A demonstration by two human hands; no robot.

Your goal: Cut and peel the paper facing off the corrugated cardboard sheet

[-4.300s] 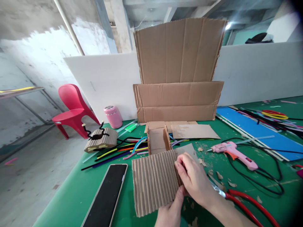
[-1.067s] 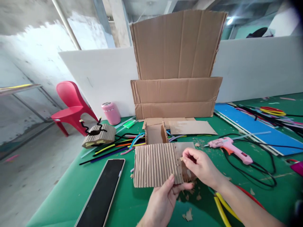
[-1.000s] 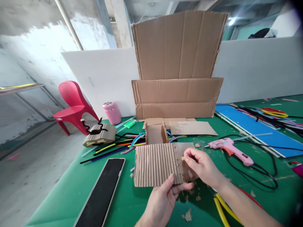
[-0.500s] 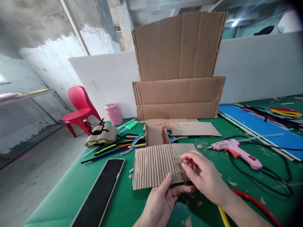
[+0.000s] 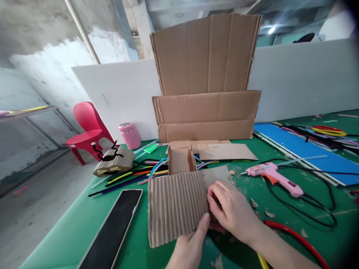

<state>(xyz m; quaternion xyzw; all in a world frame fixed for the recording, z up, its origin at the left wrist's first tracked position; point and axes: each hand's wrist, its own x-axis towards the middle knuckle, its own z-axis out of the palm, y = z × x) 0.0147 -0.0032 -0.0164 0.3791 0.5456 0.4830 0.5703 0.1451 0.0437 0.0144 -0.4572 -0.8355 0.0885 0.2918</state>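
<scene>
A ribbed sheet of corrugated cardboard is held tilted above the green table. My left hand grips its lower right corner, thumb pressed on the ridges. My right hand is curled at the sheet's right edge, fingers pinching the paper layer there; what they pinch is mostly hidden. Just behind the sheet stands a small open cardboard box.
A phone lies left of the sheet. Coloured pipe cleaners, a cardboard roll figure and a pink bottle lie further left. A pink glue gun with black cable lies right. Large cardboard panels stand behind. Scraps litter the table.
The ribbed sheet has come nearer and tipped up toward me. My right hand dropped from a raised pinch to the sheet's right edge.
</scene>
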